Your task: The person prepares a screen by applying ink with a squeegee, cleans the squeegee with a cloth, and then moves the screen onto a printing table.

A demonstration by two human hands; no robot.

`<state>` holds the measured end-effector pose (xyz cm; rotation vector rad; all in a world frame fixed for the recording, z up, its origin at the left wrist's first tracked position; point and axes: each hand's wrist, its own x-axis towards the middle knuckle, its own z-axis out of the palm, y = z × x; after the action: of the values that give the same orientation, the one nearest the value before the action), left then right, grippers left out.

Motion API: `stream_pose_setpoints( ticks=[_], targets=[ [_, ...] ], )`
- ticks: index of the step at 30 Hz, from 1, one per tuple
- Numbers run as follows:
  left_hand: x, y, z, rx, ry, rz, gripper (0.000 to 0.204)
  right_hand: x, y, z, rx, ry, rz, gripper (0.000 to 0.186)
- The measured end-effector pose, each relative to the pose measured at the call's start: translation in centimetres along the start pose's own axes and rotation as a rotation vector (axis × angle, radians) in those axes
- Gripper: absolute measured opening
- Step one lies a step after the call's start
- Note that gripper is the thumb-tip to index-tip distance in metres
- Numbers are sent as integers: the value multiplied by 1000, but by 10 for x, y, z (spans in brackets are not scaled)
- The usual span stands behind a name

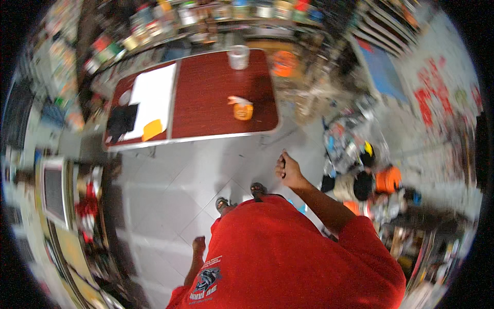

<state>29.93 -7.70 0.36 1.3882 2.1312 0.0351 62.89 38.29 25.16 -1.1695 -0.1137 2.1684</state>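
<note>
My right hand is held out in front of me over the tiled floor, fingers curled round a small dark thing too blurred to name. Low beside my body hangs my left hand, apart from everything; blur hides its fingers. Ahead stands a red-brown table with a pale edge. On its left half lie a large white sheet, a black flat piece and a yellow-orange piece. An orange container and a white tub stand on the right half.
Behind the table, shelves carry many cans and jars. An orange round thing sits beyond the table's right end. Bags and clutter pile up on the right, near an orange container. A framed panel stands at left.
</note>
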Motion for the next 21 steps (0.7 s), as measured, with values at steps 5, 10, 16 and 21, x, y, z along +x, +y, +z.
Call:
stream_pose_setpoints(
  ticks=[5, 10, 16, 21],
  targets=[
    [49, -17, -25, -215, -248, 14, 21, -30, -16, -111, 399, 255, -410, 32],
    [179, -54, -108, -482, -244, 74, 16, -66, 66, -155, 746, 366, -618, 9],
    [292, 5, -221, -770, -200, -145, 41, -65, 191, -223, 212, 543, -746, 18],
    [299, 40, -191, -678, -316, -134, 29, -124, 173, -219, 879, 468, -598, 26]
  ],
)
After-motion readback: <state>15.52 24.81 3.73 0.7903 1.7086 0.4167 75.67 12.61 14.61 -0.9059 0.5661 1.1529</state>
